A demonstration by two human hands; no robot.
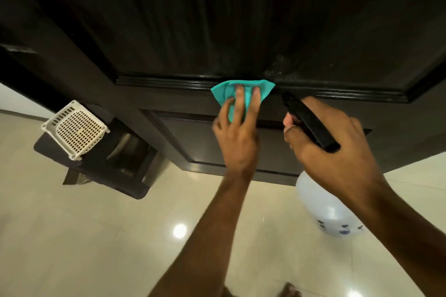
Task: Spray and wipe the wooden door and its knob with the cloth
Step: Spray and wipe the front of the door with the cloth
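Left hand (237,135) presses teal cloth (241,94) flat-fingered on dark door (217,19) moulding edge; right hand (333,142) grips spray bottle (325,210). Glossy cream floor (84,236), white basket (74,129) left.

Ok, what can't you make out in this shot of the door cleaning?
Head view only:
- Door knob: not in view, past the frame edge.
- Spray bottle neck and trigger: hidden by the right hand.
- Bottle label: blurred.
- Cloth lower part: covered by the left hand.
- Door top: cut off.
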